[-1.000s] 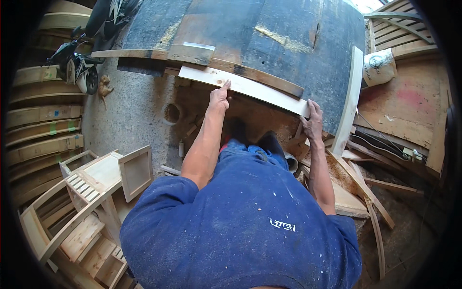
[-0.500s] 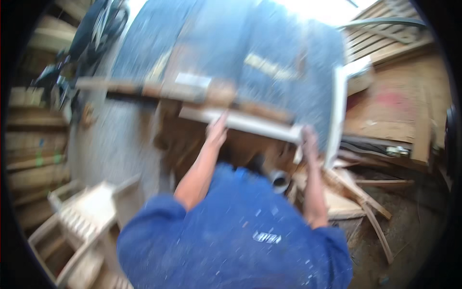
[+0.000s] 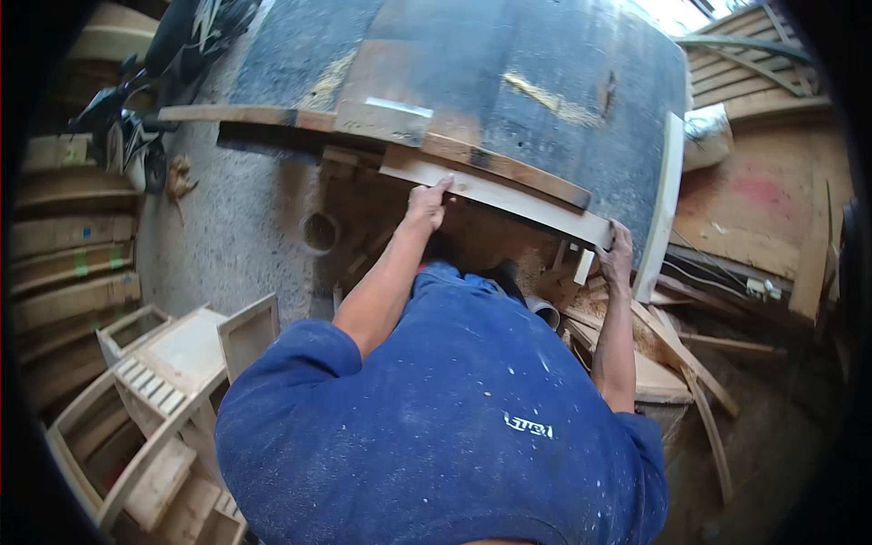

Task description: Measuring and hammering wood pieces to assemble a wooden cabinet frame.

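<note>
A long pale wooden board (image 3: 531, 211) lies along the near edge of a dark blue-grey workbench (image 3: 563, 45), just on my side of its brown wooden edge strip (image 3: 509, 168). My left hand (image 3: 427, 204) is closed on the board near its left part, thumb on top. At the board's right end my right hand (image 3: 618, 254) wraps round the tip, its fingers partly hidden. A wooden block (image 3: 386, 120) with a white top edge sits on the bench edge, left of my left hand. Sawdust (image 3: 554, 102) is scattered on the bench top.
Unfinished wooden chair-like frames (image 3: 182, 354) stand at lower left, near stacked timber (image 3: 73, 245). A motorbike (image 3: 132, 136) and a small brown animal (image 3: 180, 177) are at far left. Scrap wood (image 3: 686, 354) and a pipe (image 3: 543, 313) lie low at right, by a plywood panel (image 3: 745, 200).
My head view has shifted, and the picture is sharper now. Both hands stay on the board, which appears farther right and closer against the bench's edge strip.
</note>
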A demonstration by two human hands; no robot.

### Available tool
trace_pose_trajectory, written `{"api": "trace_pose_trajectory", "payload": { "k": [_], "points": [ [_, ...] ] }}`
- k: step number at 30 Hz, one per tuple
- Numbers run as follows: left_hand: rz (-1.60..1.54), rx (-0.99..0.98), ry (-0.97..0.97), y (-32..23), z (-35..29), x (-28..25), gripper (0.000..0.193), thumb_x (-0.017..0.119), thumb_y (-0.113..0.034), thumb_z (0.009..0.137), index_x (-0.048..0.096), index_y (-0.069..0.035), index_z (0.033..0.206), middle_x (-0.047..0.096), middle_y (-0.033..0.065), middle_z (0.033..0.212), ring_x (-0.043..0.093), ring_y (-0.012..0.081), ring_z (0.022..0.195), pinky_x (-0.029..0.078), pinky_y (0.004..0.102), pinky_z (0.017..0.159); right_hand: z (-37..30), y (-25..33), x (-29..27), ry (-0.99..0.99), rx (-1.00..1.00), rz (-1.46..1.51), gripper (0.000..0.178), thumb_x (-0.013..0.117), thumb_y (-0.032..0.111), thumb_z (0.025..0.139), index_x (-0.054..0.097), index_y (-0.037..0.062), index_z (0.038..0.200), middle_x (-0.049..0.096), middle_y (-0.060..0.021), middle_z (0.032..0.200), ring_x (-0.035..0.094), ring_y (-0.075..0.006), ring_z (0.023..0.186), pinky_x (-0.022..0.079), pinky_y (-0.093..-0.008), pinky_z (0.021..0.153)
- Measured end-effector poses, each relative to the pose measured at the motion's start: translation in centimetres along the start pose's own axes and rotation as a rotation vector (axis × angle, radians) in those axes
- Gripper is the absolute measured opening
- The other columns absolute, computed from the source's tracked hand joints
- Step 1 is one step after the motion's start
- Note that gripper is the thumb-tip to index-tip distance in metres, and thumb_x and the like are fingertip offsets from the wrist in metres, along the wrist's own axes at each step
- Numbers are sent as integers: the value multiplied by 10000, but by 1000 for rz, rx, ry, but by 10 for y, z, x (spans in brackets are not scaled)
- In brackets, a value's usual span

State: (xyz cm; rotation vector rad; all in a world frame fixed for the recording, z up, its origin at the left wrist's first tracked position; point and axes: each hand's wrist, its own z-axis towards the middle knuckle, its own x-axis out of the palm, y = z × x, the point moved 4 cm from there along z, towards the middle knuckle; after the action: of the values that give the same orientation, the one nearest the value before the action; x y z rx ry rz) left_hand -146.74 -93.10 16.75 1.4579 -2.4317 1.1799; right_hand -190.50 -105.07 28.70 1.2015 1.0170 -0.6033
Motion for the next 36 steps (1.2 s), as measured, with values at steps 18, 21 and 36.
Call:
{"api": "trace_pose_trajectory", "payload": {
  "k": [18, 21, 36],
  "points": [
    [43, 12, -85, -2, -19, 15, 272, 844, -118, 847, 640, 38, 936, 669, 114, 931, 634, 191, 750, 576, 341, 582, -1, 2, -1, 40, 107, -34, 724, 798, -7, 725, 525, 92, 1388, 568, -158, 1342, 552, -346, 1265, 448, -415, 1128],
    [41, 8, -69, -5, -21, 16, 271, 837, -103, 850, 629, 38, 950, 665, 113, 929, 637, 189, 757, 576, 335, 578, -1, 3, 0, 42, 125, -42, 723, 795, -9, 728, 527, 90, 1392, 567, -158, 1348, 550, -346, 1270, 445, -413, 1129],
    [145, -36, 4, -3, -9, 3, 460, 833, -188, 870, 569, 89, 1124, 620, 158, 1104, 643, 245, 897, 599, 361, 644, -6, -14, 7, -50, 111, -43, 802, 798, 64, 730, 462, 23, 1456, 561, -207, 1366, 531, -387, 1279, 423, -428, 1131]
  ]
}}
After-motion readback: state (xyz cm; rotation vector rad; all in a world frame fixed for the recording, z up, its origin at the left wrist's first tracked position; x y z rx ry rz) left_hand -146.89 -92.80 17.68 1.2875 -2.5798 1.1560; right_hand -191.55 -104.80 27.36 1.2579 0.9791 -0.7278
